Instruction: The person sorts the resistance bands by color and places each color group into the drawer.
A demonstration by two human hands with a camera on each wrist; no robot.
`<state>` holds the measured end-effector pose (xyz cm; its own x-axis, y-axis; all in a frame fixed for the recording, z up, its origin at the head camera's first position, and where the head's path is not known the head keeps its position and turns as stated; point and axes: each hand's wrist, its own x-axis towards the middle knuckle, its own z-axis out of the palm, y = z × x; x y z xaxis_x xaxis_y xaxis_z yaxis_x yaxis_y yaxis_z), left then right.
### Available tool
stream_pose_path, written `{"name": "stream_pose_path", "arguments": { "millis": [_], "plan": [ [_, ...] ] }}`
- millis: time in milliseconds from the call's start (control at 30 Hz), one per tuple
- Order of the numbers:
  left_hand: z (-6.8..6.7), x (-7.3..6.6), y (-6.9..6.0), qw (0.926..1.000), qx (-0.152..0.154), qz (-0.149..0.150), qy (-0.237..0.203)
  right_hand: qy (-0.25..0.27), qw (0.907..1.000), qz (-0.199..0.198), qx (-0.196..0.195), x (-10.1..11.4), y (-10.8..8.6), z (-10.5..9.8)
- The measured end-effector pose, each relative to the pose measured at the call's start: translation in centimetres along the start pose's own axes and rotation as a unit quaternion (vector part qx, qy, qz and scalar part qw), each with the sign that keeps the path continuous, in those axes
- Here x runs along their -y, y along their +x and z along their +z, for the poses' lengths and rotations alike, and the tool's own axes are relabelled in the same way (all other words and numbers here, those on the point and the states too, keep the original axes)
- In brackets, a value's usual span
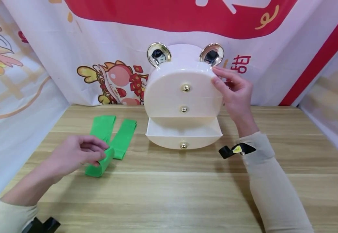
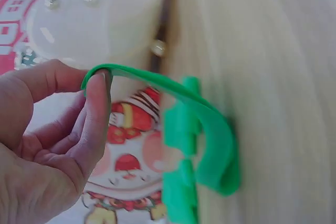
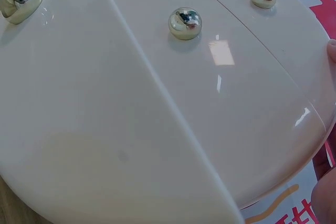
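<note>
My left hand [image 1: 80, 153] pinches one end of a green cloth strip [image 2: 157, 81] between thumb and fingers. The strip bends over and hangs down toward the table, its lower end folded. Beyond it lie more folded green strips [image 1: 123, 139]. A cream-white, round-fronted drawer box [image 1: 166, 94] stands at the back centre. Its bottom drawer [image 1: 163, 142] is pulled out, while the two upper ones are closed. With thumb on the front and fingers at the upper edge, my right hand [image 1: 237, 94] holds the box's right side. Shiny knobs [image 3: 185, 23] show on the drawer fronts in the right wrist view.
Two round gold-rimmed parts [image 1: 159, 54] stick up from the box top like eyes. Behind the wood-grain table [image 1: 169, 194] hangs a printed white and red cloth [image 1: 113, 38]. Further cloth walls [image 1: 329, 84] border the left and right sides.
</note>
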<state>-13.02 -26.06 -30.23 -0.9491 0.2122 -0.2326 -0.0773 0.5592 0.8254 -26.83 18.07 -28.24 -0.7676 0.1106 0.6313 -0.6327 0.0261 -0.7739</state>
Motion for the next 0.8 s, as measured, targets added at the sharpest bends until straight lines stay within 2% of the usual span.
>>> {"name": "stream_pose_path", "arguments": {
  "millis": [133,267,467,633,800],
  "plan": [
    [0.2,-1.6,-0.5,0.9992,-0.035,0.018,-0.01,-0.004,1.0,0.001,0.001,0.0,0.0,0.0],
    [1.2,-3.5,-0.9,0.9962,-0.074,0.038,-0.024,-0.009,1.0,-0.001,0.002,-0.1,-0.1,0.0],
    [3.4,-6.8,-0.6,0.986,-0.122,0.07,-0.09,0.0,1.0,0.0,0.003,0.0,0.1,-0.1],
    [5.1,-9.4,0.2,0.9757,-0.125,0.09,-0.156,-0.007,1.0,-0.005,0.001,-0.1,0.1,-0.1],
    [6.3,-12.3,1.1,0.9715,-0.113,0.11,-0.176,-0.005,1.0,-0.005,0.002,0.0,0.1,0.0]
  ]
}}
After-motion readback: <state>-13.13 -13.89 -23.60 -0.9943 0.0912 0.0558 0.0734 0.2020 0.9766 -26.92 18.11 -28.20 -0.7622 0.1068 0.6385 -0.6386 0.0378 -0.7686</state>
